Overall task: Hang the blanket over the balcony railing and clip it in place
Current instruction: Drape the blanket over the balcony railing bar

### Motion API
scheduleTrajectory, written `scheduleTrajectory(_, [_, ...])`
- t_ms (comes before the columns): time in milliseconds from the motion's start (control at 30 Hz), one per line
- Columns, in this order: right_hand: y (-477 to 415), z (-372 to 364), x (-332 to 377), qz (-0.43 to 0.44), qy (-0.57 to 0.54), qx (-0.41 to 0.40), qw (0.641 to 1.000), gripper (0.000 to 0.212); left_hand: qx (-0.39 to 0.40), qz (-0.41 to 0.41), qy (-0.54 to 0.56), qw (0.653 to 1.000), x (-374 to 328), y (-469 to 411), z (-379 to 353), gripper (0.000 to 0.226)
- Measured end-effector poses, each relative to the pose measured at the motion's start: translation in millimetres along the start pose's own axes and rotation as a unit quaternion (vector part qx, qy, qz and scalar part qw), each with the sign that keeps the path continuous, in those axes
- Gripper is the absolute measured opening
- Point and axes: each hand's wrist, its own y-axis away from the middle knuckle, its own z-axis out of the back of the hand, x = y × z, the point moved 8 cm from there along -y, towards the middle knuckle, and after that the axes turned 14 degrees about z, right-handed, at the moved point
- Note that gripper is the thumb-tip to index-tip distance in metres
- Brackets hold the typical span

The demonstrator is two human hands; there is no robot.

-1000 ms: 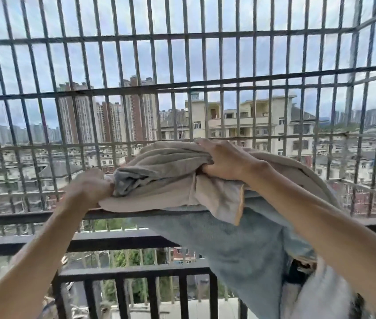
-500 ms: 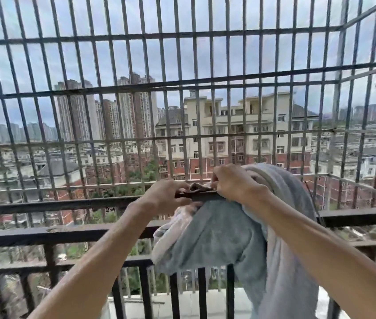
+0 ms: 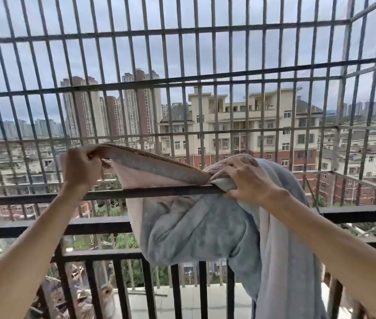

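Holding the blanket (image 3: 194, 229) with both hands at a thin bar (image 3: 159, 192) that runs across just above the black railing (image 3: 90, 226). Left hand (image 3: 81, 168) has its fingers and thumb pinched on one edge, lifted a bit above the bar and pulled out to the left, so that edge is stretched in a line over to the right hand (image 3: 247, 180). Right hand is curled down over a bunched bit of the fabric right where it crosses the bar, gripping it there. The blanket is blue-grey on one side and pinkish-beige on the other. The stretched part passes behind the bar, and the rest hangs in a big lump in front of the railing, with a long fold dropping under the right forearm. Past all that is a metal grille (image 3: 182, 84) with apartment blocks (image 3: 240, 125) behind it, under a grey sky.
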Motion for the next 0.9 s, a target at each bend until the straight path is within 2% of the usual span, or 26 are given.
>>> scheduleTrajectory(67, [2.4,-3.7,-6.3,0.004,0.022,0.010,1.000,0.064,-0.075,0.082,-0.026,0.994,62.3,-37.2,60.3,0.033])
scheduleTrajectory(133, [2.8,-4.2,-9.5,0.008,0.027,-0.007,1.000,0.063,-0.113,0.111,-0.077,0.984,120.8,-60.7,103.1,0.039])
scheduleTrajectory(233, [3.5,3.9,-1.9,0.049,-0.001,-0.101,0.994,0.028,-0.121,0.130,-0.149,0.973,120.6,-28.1,111.2,0.037])
scheduleTrajectory(267, [5.0,5.8,0.3,0.061,-0.009,-0.132,0.989,0.019,-0.111,0.109,-0.168,0.973,109.4,-12.4,102.9,0.035])
scheduleTrajectory(367, [14.8,9.0,0.7,0.046,-0.042,-0.200,0.978,0.020,-0.052,0.066,-0.215,0.973,89.7,14.1,68.4,0.031])
scheduleTrajectory(467, [28.4,13.3,8.1,0.035,-0.072,-0.252,0.964,0.017,-0.047,0.008,-0.217,0.975,56.5,32.9,42.8,0.044])
scheduleTrajectory(533, [34.4,12.7,14.0,0.038,-0.082,-0.268,0.959,0.022,-0.018,-0.077,-0.192,0.978,14.7,56.5,19.3,0.048])
scheduleTrajectory(600, [39.7,15.0,13.0,0.030,-0.095,-0.281,0.954,0.024,0.055,-0.166,-0.175,0.969,-24.6,84.1,-13.3,0.040])
scheduleTrajectory(700, [48.0,19.6,13.4,0.039,-0.103,-0.286,0.952,0.027,0.154,-0.229,-0.118,0.954,-72.1,119.7,-60.1,0.027])
scheduleTrajectory(833, [58.5,14.9,19.1,0.054,-0.082,-0.245,0.965,0.037,0.230,-0.246,-0.064,0.940,-115.4,136.8,-121.8,0.030])
scheduleTrajectory(900, [67.1,10.2,25.0,0.049,-0.055,-0.229,0.971,0.037,0.271,-0.261,-0.074,0.923,-129.0,145.7,-154.2,0.027])
